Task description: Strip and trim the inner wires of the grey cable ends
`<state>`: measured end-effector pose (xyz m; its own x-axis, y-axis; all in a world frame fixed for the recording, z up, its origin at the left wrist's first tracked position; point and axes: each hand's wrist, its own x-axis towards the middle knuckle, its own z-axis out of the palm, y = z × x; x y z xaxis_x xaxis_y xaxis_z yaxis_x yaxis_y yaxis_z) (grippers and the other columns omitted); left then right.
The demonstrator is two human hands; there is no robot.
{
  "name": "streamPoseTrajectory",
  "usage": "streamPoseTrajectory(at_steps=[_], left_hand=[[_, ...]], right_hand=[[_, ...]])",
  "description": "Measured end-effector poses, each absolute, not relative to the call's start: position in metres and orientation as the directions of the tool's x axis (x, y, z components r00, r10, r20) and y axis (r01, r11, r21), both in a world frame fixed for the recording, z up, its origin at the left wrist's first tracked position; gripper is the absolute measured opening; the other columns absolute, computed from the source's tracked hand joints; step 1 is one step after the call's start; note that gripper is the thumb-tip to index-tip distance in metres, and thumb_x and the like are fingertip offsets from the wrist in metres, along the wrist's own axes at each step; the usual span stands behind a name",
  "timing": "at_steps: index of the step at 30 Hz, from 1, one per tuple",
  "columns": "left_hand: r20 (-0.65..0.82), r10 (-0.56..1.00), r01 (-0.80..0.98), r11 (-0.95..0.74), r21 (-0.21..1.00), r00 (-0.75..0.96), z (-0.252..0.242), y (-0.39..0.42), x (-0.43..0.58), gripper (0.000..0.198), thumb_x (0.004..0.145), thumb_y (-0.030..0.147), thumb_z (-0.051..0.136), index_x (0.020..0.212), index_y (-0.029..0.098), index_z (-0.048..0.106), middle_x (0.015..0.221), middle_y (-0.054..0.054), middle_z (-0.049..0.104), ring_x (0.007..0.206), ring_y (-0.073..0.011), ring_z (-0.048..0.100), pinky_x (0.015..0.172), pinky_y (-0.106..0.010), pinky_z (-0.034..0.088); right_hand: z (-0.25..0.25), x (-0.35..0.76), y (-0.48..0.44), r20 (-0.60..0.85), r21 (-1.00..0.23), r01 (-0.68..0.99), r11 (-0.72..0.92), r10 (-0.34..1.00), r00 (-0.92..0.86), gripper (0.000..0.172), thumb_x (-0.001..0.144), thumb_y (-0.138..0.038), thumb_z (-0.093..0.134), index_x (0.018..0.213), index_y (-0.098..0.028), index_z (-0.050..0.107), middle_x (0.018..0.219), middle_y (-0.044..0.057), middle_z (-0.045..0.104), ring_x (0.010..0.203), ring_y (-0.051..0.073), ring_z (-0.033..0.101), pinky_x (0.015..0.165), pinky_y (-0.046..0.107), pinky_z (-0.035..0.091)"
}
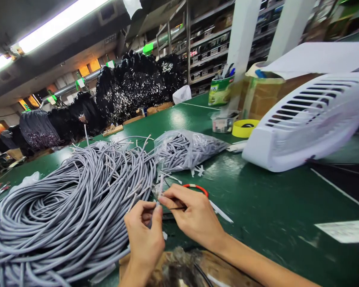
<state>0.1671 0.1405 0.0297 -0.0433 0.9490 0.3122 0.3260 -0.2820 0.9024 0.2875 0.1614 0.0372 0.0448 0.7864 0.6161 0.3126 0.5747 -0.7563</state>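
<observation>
My left hand (145, 235) is closed in a pinch, thumb against index finger, at a small greyish end that is mostly hidden. Right beside it, my right hand (194, 215) is also closed, with a thin black strand (178, 207) running under its fingers; whether it is a wire or a tool is unclear. The fingertips of both hands nearly meet. To the left lies a large coiled bundle of grey cables (86, 199), its whitish ends near my hands. Behind them sits a clear plastic bag (188, 149) full of short grey tube pieces. A red loop (201, 188) lies behind my right hand.
On the green table (272, 207) stand a white vented appliance (305, 115), yellow tape roll (244, 128), clear tub (224, 121) and green can (219, 91) of pens. A cardboard box (125, 265) with plastic lies below my hands. Black cable bundles (137, 85) are heaped behind.
</observation>
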Motion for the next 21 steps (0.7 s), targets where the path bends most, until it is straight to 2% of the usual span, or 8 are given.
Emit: streamPoseTrajectory(at_steps=[3, 5, 9, 12, 15, 17, 21], left_hand=[[0.276, 0.959, 0.227, -0.256, 0.94, -0.058, 0.031, 0.142, 0.168, 0.018, 0.076, 0.03, 0.058, 0.069, 0.013, 0.06, 0.059, -0.001, 0.056, 0.051, -0.0099, 0.052, 0.044, -0.017, 0.039], [0.238, 0.967, 0.141, -0.225, 0.964, -0.086, 0.032, 0.143, 0.169, 0.018, 0.074, 0.031, 0.06, 0.075, 0.013, 0.062, 0.06, 0.0, 0.055, 0.049, -0.008, 0.05, 0.042, -0.016, 0.038], [0.175, 0.974, 0.046, -0.17, 0.984, -0.144, 0.035, 0.145, 0.17, 0.026, 0.067, 0.03, 0.067, 0.086, 0.012, 0.065, 0.058, 0.003, 0.053, 0.039, -0.0036, 0.041, 0.036, -0.014, 0.032], [0.198, 0.963, 0.047, -0.193, 0.98, -0.183, 0.038, 0.146, 0.172, 0.025, 0.063, 0.03, 0.07, 0.08, 0.012, 0.068, 0.054, 0.003, 0.053, 0.038, -0.004, 0.041, 0.034, -0.014, 0.032], [0.232, 0.948, 0.026, -0.232, 0.972, -0.218, 0.039, 0.147, 0.173, 0.023, 0.061, 0.033, 0.071, 0.07, 0.012, 0.069, 0.054, 0.001, 0.055, 0.041, -0.0069, 0.045, 0.037, -0.017, 0.037], [0.214, 0.953, -0.013, -0.222, 0.975, -0.214, 0.039, 0.147, 0.174, 0.026, 0.063, 0.038, 0.069, 0.067, 0.012, 0.066, 0.051, 0.002, 0.053, 0.038, -0.0064, 0.043, 0.036, -0.018, 0.036], [0.177, 0.981, -0.09, -0.184, 0.979, -0.085, 0.039, 0.147, 0.171, 0.035, 0.067, 0.049, 0.065, 0.067, 0.015, 0.056, 0.047, 0.007, 0.041, 0.036, -0.0043, 0.037, 0.037, -0.016, 0.03]], right_hand=[[0.036, 0.282, 0.158, 0.728, -0.636, 0.432, 0.64, 0.684, 0.059, 0.022, 0.08, -0.02, 0.045, 0.059, -0.017, 0.052, 0.053, 0.0, 0.05, 0.047, 0.01, 0.046, 0.045, 0.021, 0.036], [0.034, 0.28, 0.158, 0.698, -0.671, 0.404, 0.622, 0.714, 0.06, 0.022, 0.081, -0.021, 0.043, 0.063, -0.017, 0.054, 0.055, 0.0, 0.051, 0.046, 0.01, 0.046, 0.043, 0.02, 0.036], [0.029, 0.279, 0.162, 0.481, -0.858, 0.227, 0.46, 0.876, 0.045, 0.022, 0.076, -0.03, 0.046, 0.062, -0.016, 0.055, 0.054, 0.0, 0.052, 0.042, 0.01, 0.044, 0.04, 0.021, 0.035], [0.028, 0.279, 0.166, 0.302, -0.949, 0.106, 0.297, 0.953, 0.032, 0.02, 0.064, -0.034, 0.049, 0.056, -0.016, 0.055, 0.05, -0.001, 0.05, 0.042, 0.01, 0.042, 0.04, 0.022, 0.033], [0.031, 0.278, 0.169, 0.176, -0.984, -0.008, 0.176, 0.984, 0.011, 0.02, 0.056, -0.035, 0.052, 0.05, -0.016, 0.056, 0.047, -0.001, 0.05, 0.044, 0.01, 0.04, 0.043, 0.023, 0.032], [0.033, 0.277, 0.171, 0.116, -0.991, -0.064, 0.117, 0.993, 0.021, 0.02, 0.053, -0.034, 0.052, 0.047, -0.016, 0.056, 0.045, -0.002, 0.049, 0.045, 0.01, 0.04, 0.045, 0.023, 0.032], [0.036, 0.276, 0.174, 0.017, -0.985, -0.174, 0.023, 0.999, 0.041, 0.017, 0.048, -0.03, 0.054, 0.039, -0.016, 0.053, 0.042, -0.003, 0.048, 0.045, 0.009, 0.039, 0.045, 0.022, 0.029]])
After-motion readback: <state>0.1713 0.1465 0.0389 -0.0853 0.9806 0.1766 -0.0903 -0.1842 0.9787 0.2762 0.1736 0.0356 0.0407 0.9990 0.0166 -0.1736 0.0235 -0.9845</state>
